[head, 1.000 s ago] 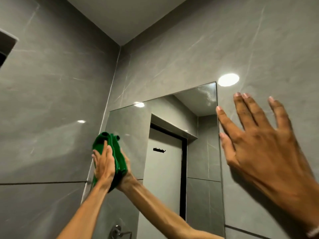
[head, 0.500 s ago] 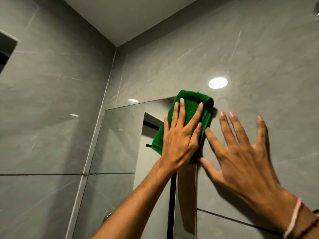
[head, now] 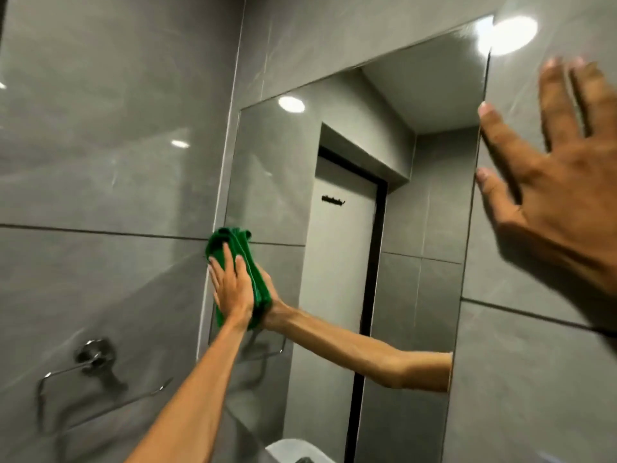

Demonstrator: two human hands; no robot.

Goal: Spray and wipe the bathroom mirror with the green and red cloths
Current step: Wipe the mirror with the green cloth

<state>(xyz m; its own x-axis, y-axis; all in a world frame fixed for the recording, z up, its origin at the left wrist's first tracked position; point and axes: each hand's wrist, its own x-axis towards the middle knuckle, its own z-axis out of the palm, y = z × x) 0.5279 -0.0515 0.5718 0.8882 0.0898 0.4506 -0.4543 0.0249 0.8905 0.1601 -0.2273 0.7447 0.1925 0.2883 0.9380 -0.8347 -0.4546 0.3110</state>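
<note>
The left hand (head: 232,289) is pressing the green cloth (head: 240,262) flat against the mirror (head: 283,182) at its left edge, just left of frame centre, fingers stretched out over the folded fabric rather than curled around it. The cloth's reflection is meeting it in the glass, along with the mirrored forearm. Over on the right of the frame, the right hand (head: 561,195) is resting open on the grey tiled wall (head: 517,362) beside the mirror's right edge, fingers spread and holding nothing. A chrome towel ring (head: 90,372) is sitting on the wall at lower left.
</note>
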